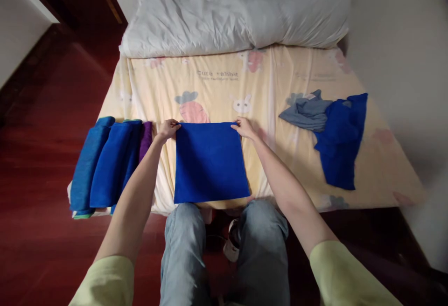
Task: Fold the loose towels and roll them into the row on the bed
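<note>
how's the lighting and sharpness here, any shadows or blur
Head view: a shadow darkens the left part of the blue cloth; head view: the area below the yellow sheet at lower right is very dark; head view: the sheet's smaller lettering is too soft to read.

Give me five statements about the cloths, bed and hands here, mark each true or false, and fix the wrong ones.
1. The left hand grips an upper corner of the flat blue cloth. True.
2. The right hand grips the gray cloth. False: it grips the flat blue cloth's other upper corner.
3. A purple cloth lies left of the flat blue cloth. True.
4. The gray cloth is neatly folded. False: it lies crumpled.
5. White bedding lies across the far part of the bed. True.
</note>
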`<state>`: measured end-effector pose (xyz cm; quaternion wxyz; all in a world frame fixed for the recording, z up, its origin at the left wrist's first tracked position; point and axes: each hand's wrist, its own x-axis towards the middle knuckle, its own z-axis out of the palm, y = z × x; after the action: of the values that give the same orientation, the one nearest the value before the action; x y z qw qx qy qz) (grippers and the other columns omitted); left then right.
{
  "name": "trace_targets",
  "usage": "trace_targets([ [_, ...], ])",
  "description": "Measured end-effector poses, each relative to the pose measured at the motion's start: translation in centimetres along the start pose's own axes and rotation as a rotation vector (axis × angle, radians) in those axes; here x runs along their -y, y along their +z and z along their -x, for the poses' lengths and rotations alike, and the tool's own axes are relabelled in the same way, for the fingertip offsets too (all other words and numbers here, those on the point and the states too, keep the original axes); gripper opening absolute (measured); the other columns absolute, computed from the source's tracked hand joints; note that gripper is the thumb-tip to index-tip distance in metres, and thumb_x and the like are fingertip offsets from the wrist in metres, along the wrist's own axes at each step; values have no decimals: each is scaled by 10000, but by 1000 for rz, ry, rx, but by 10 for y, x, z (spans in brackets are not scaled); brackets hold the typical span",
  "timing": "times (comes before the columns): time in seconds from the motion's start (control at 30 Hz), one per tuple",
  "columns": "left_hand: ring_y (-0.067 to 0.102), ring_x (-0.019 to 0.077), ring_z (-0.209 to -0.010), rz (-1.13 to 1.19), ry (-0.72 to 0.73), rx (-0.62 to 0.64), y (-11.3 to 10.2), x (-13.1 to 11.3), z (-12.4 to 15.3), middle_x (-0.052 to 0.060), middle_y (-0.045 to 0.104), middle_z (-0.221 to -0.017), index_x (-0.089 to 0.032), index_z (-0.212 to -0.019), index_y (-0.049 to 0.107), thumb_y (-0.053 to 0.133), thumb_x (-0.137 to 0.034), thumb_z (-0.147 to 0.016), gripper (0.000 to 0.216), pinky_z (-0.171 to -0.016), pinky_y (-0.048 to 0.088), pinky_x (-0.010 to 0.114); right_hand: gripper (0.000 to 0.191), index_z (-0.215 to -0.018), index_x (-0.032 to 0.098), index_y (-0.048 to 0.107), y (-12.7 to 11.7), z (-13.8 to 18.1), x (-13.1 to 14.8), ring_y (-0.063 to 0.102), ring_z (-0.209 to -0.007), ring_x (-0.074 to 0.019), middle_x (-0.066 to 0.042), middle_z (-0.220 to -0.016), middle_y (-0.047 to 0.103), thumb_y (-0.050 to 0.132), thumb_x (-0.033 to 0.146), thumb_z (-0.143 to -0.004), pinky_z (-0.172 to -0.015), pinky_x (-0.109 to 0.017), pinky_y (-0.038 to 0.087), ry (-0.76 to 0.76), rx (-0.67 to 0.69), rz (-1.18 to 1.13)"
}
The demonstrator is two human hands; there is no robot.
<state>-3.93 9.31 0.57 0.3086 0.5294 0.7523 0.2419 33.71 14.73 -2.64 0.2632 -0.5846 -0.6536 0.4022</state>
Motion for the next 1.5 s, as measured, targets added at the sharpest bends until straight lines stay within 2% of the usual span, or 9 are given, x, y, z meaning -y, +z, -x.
trace_targets([
  [0.17,695,194,-856,16,2,-213,23,-8,0,72,739,-957,-175,-1045,676,581,-330,-895,236,-789,541,284,245,-1010,138,665,18,-14,-14,681,-910,-226,-108,-940,700,649,336,-866,-863,-372,569,5,-263,-31],
  [0.3,674,204,-991,-28,94,-375,49,-1,5,74,719,-1039,-202,-1090,641,487,-358,-977,247,-921,520,326,321,-1157,137,649,36,-16,-32,677,-981,-234,-134,-1009,694,554,362,-948,-927,-388,564,-32,-401,7],
  [0.5,473,248,-1373,-79,236,-475,57,-4,17,99,597,-1364,-156,-1245,583,378,-459,-1045,417,-1147,382,443,500,-1493,170,455,32,10,-12,420,-1437,-316,-177,-1479,495,374,376,-1045,-1178,-579,351,-249,-390,375],
  [0.7,190,283,-1564,-201,394,-259,73,-12,59,81,368,-1629,-207,-1426,514,376,-523,-1017,535,-1285,151,520,520,-1537,189,432,31,25,0,294,-1528,-274,-115,-1581,443,300,350,-1060,-1267,-583,171,-383,-115,553],
  [0.93,32,284,-1590,-175,298,-242,84,-9,56,82,191,-1702,-179,-1566,364,381,-551,-992,685,-1296,-10,528,603,-1581,100,317,37,18,4,23,-1585,-335,-159,-1686,211,311,378,-1046,-1215,-706,-57,-243,-238,591],
  [1.03,6,295,-1588,-202,379,-200,72,-15,86,87,177,-1705,-178,-1569,365,397,-527,-994,673,-1289,-12,552,648,-1613,104,234,38,52,27,-30,-1584,-332,-141,-1706,139,362,361,-1032,-1230,-687,-61,-334,-171,581],
  [1.13,58,294,-1586,-265,538,-11,60,-6,142,69,195,-1701,-217,-1571,375,409,-497,-997,640,-1290,55,551,696,-1639,164,171,42,108,38,0,-1588,-301,-91,-1709,155,415,371,-1021,-1268,-632,-21,-442,65,578],
  [1.27,156,275,-1574,-325,589,194,52,19,203,60,249,-1686,-242,-1571,383,394,-442,-1009,597,-1289,113,524,680,-1640,188,184,47,160,32,38,-1591,-270,-72,-1710,155,410,365,-1023,-1287,-590,18,-392,195,561],
  [1.5,159,271,-1573,-311,523,151,54,25,218,57,266,-1678,-242,-1572,382,417,-406,-1001,595,-1291,102,533,686,-1637,144,174,45,167,28,46,-1591,-269,-106,-1712,124,400,360,-1026,-1285,-584,35,-305,108,555],
])
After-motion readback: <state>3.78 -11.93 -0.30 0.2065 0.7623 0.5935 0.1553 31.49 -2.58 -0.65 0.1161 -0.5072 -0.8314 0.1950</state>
